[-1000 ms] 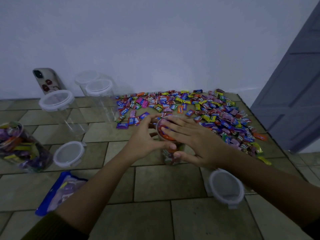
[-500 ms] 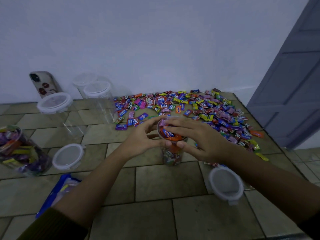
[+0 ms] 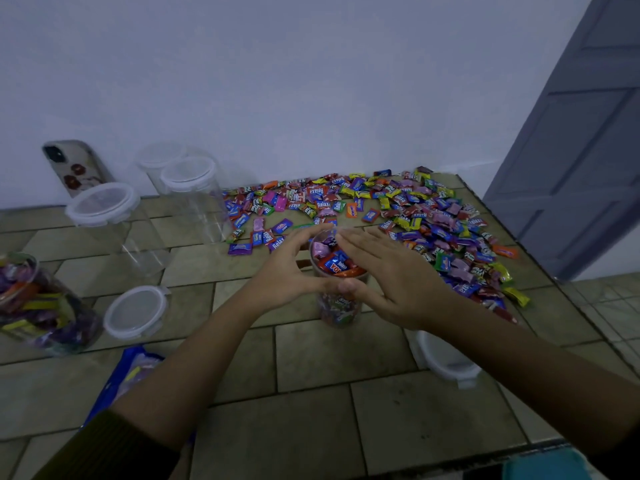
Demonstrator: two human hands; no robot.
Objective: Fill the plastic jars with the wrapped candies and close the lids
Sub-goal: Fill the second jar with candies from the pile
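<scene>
Open jar (image 3: pixel 338 299) brimful of wrapped candies (image 3: pixel 334 259)

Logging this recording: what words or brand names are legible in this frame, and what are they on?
"Relaxa": several wrapped candies in the loose pile on the tiled surface.
"Relaxa": a blue wrapper at the top of the centre jar.
Too small or blurred to read: the other wrappers, the blue bag, the phone case.

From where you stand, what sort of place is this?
Likely a room in a home: a tiled counter against a plain wall, a grey door, and a phone propped up.
</scene>
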